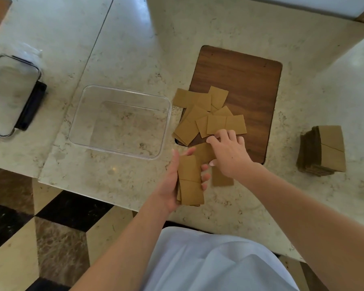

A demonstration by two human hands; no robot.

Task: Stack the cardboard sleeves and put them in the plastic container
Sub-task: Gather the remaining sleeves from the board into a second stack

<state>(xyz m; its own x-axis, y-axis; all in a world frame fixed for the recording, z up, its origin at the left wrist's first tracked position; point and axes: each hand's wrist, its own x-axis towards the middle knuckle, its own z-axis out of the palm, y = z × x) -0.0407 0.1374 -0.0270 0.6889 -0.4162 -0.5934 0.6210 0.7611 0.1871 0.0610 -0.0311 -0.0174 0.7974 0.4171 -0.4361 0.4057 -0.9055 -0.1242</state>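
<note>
Head view, looking down at a marble worktop (198, 28). Left hand (172, 181) grips a small stack (190, 181) of cardboard sleeves near the front edge. Right hand (227, 152) reaches fwd, fingers curled, pinching the edge of a loose sleeve in the scattered pile (206, 116) on a wooden board (246, 85). Clear plastic container (120, 120), empty, sits just left of the pile. Tidy stack no. 2 (324, 150) stands well to the right.

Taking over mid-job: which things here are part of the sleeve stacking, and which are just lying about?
Job: small stack in left hand; loose sleeves under right hand; clear container, empty; neat finished stack on the right.

Lying about: lid at far left; wooden board.
</note>
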